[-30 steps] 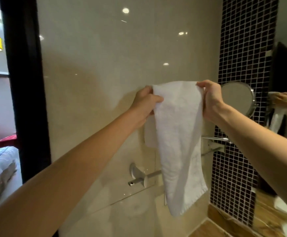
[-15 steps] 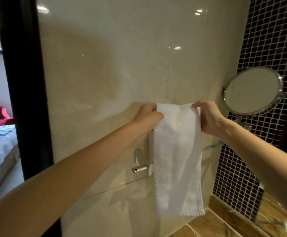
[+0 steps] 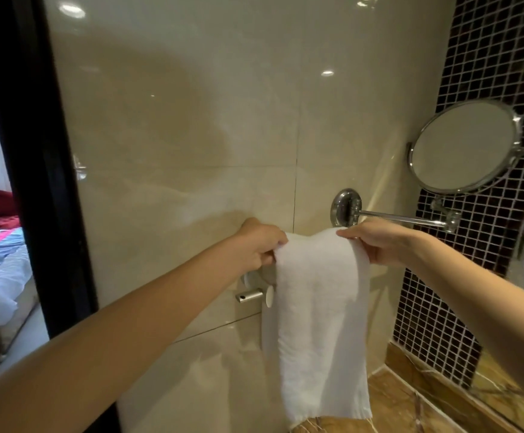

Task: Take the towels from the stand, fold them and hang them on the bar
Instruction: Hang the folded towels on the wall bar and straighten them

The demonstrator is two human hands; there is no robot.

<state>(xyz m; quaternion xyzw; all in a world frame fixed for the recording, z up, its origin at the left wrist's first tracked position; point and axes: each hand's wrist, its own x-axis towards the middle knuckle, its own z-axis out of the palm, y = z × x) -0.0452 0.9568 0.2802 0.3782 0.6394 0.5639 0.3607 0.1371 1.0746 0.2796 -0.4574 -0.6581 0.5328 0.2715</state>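
Towel (image 3: 320, 307) hangs between our hands; left hand (image 3: 259, 246) and right hand (image 3: 379, 242) each pinch its top edge.

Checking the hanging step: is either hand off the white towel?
No, the left hand and the right hand each grip the white towel at its top fold, one per side.

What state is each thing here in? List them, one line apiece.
towel: folded, hanging from both grips, top edge above the bar.
left grip: pinching the towel's top left corner.
right grip: pinching the towel's top right corner.
bar: wall-mounted, only its left end showing beside the towel.
round mirror: held out from the wall on its arm.
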